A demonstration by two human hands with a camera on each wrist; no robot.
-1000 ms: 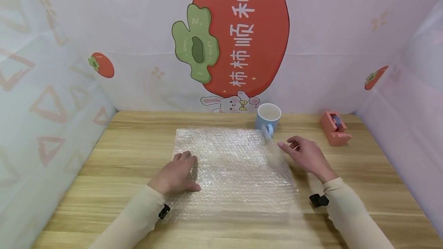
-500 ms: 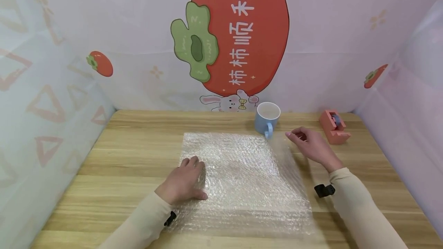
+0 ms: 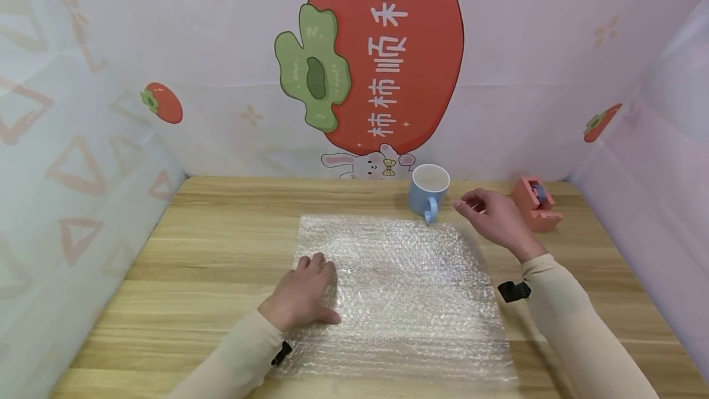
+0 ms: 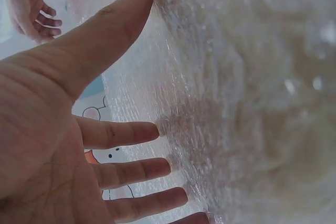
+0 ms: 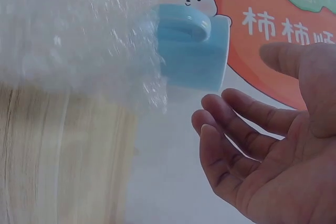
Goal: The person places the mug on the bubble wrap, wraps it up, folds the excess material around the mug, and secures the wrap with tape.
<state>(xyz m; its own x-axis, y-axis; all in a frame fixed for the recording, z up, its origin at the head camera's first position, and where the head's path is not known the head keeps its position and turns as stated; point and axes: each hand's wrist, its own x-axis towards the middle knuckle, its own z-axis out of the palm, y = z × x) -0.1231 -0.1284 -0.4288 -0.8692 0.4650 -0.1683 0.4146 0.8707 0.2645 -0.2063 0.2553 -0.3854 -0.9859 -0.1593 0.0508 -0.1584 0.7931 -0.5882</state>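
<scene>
A clear sheet of bubble wrap lies flat on the wooden table. On its left edge rests my left hand, fingertips and thumb touching the film; the left wrist view shows those fingers spread and nearly straight. My right hand hovers past the sheet's far right corner, fingers loosely bent and nothing held. In the right wrist view the right hand is apart from the light blue mug. That mug stands upright behind the sheet, its handle facing the front.
A coral tape dispenser stands at the back right, just beyond the right hand. Printed cloth walls enclose the table at the back and both sides. Bare wood shows left of the sheet.
The bubble wrap has shifted right and toward the front, and its far right corner, earlier lifted, now lies flat. The left hand has slid along with it; the right hand has let go and risen.
</scene>
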